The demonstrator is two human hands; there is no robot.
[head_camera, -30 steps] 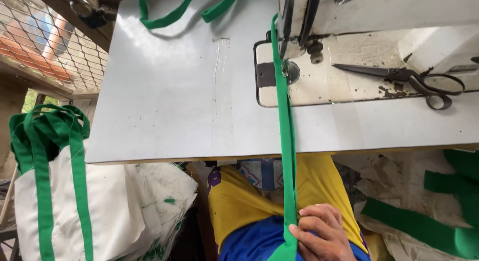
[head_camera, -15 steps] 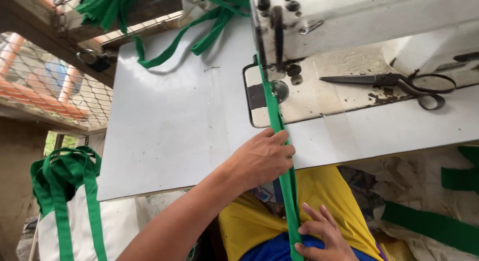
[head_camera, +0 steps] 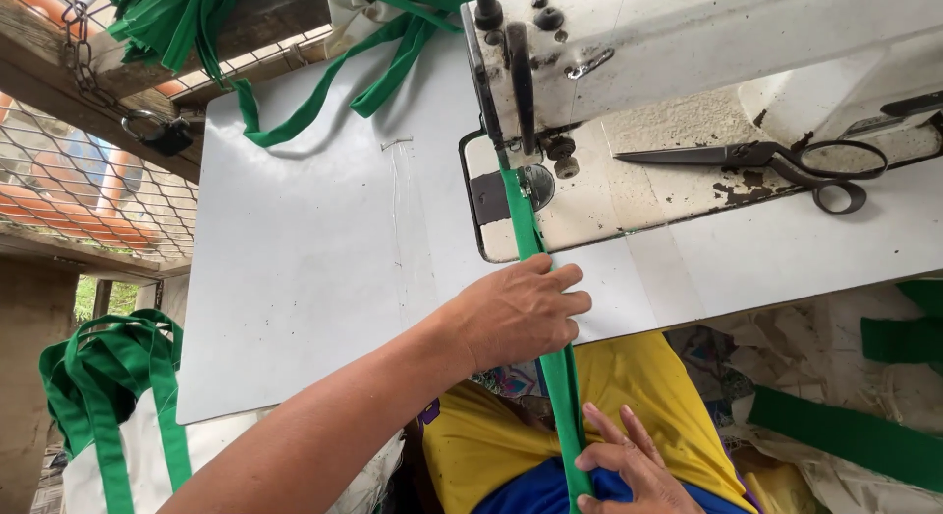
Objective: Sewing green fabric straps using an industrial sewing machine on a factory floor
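Strap [head_camera: 560,377], a long green band, runs from under the sewing machine's needle down over the near edge of the tabletop [head_camera: 314,278] to the person's lap. Left hand [head_camera: 521,313] lies on it just at that edge, knuckles up, fingers curled together and closed over the strap, pressing it against the tabletop. Right hand [head_camera: 629,470] sits lower, below the tabletop's edge, fingers spread flat against the strap where it passes over the yellow cloth [head_camera: 658,386]; whether that grip is closed around the band or only resting on it cannot be told.

Above the left hand, the strap rises across the metal plate [head_camera: 491,195] to the presser foot of the white machine [head_camera: 629,43]. Black scissors [head_camera: 776,161] lie closed on the machine's bed, well to the right of the strap, handles pointing right. Rust-coloured specks mark the bed around them.

More green straps [head_camera: 324,82] trail over the far edge of the tabletop, left of the machine, and a bunch of them [head_camera: 162,13] hangs on the wooden beam there. Left of the tabletop and lower, a white bag [head_camera: 98,475] with green handles [head_camera: 108,377] stands upright. Right of the lap, another green band [head_camera: 845,435] lies over crumpled pale sacking.
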